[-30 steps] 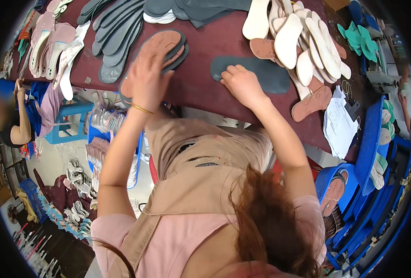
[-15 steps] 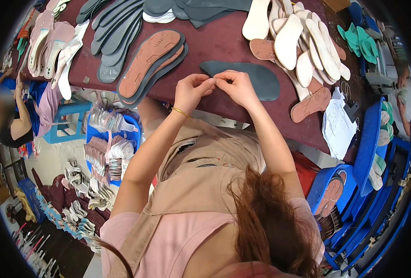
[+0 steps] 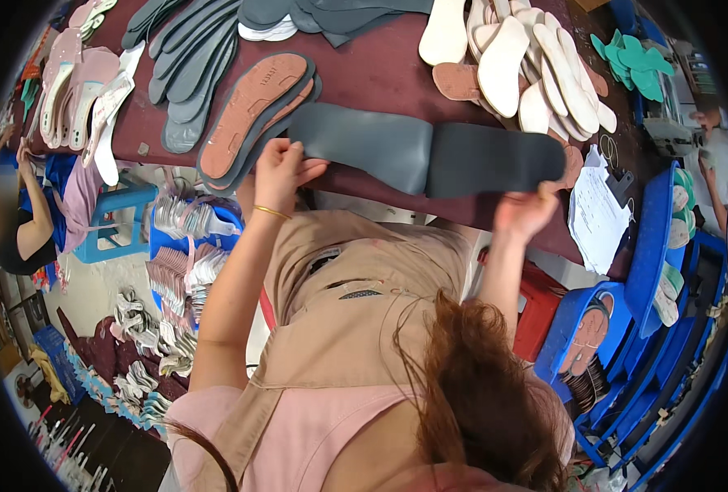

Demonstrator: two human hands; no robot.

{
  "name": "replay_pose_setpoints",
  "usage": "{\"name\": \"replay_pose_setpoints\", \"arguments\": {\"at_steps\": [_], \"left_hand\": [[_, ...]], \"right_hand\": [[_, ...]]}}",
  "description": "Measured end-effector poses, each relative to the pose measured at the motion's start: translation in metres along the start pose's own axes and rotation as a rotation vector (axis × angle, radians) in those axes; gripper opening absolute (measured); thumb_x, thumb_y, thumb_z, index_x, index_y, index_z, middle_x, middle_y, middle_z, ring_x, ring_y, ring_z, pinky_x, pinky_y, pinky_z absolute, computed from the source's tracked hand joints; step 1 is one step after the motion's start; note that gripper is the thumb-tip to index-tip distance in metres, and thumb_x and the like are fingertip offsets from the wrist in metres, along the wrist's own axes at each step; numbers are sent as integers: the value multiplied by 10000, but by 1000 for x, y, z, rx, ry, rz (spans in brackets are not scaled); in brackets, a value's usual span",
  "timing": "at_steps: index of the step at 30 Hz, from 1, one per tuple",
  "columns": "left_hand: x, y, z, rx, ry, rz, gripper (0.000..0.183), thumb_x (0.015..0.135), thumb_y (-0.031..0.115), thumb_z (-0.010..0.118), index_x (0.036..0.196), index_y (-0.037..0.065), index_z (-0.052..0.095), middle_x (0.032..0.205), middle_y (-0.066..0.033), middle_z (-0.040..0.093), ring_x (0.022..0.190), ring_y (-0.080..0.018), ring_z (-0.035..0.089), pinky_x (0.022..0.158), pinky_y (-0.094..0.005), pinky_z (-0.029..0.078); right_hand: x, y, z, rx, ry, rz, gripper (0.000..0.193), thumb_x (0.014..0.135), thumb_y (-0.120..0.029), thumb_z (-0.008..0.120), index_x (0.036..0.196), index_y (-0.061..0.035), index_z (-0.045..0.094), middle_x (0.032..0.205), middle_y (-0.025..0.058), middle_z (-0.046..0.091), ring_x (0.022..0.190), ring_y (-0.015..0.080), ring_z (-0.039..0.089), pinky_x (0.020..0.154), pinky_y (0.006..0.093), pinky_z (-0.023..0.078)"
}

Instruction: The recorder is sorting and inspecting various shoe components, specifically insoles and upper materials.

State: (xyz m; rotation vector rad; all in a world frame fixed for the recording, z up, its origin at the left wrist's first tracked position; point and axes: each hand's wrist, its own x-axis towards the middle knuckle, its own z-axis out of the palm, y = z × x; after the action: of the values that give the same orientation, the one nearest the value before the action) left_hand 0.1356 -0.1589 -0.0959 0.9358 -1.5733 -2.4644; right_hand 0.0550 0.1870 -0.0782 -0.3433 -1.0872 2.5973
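Note:
A dark grey insole-like piece (image 3: 360, 143) stretches from my left hand towards the right, its surface smooth and slightly shiny. At its right edge it meets a matte black rounded part (image 3: 495, 160); whether the two are joined or overlap, I cannot tell. My left hand (image 3: 282, 174) pinches the lower left edge of the grey piece between thumb and fingers. At the lower right edge of the black part, my right hand (image 3: 528, 211) grips with closed fingers, slightly blurred. Just left of the grey piece lies a stack of dark insoles topped with a brown insole (image 3: 257, 102).
Grey insoles (image 3: 196, 70) fan out at the back left of the maroon table (image 3: 372, 70). Cream insoles (image 3: 503, 66) pile up at the back right, near papers (image 3: 597, 217). Blue bins (image 3: 655, 246) stand at the right. Another person's arm (image 3: 40, 209) shows at far left.
My hands were together, pinching at the left end of the dark insole on the table. They have moved apart, left and right, and the dark material now spans between them.

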Motion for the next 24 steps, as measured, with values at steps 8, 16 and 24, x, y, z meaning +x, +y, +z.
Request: {"name": "replay_pose_setpoints", "arguments": {"at_steps": [8,16,24], "left_hand": [[-17,3,-19,-63,38,32,260,976,137,487,1168,-12,397,932,-120,560,756,-226,673,701,-310,588],[-38,13,45,1020,-198,1081,362,774,46,676,1128,63,601,1085,-124,596,1007,-307,545,874,-404,421],[-29,-32,78,1341,-485,1129,322,772,215,695,1079,144,633,1085,-64,551,1004,-264,516,840,-399,398]], "right_hand": [[-1,-62,46,-48,-186,-267,296,812,-186,485,1032,-6,568,1152,138,601,1058,283,595,927,416,482],[-67,70,58,-927,-958,-371,185,804,-60,686,980,-42,630,837,70,628,700,172,609,634,278,493],[45,-12,-58,-1929,253,-768,498,777,-248,731,1116,-3,460,994,190,516,859,286,541,789,369,461]]}}
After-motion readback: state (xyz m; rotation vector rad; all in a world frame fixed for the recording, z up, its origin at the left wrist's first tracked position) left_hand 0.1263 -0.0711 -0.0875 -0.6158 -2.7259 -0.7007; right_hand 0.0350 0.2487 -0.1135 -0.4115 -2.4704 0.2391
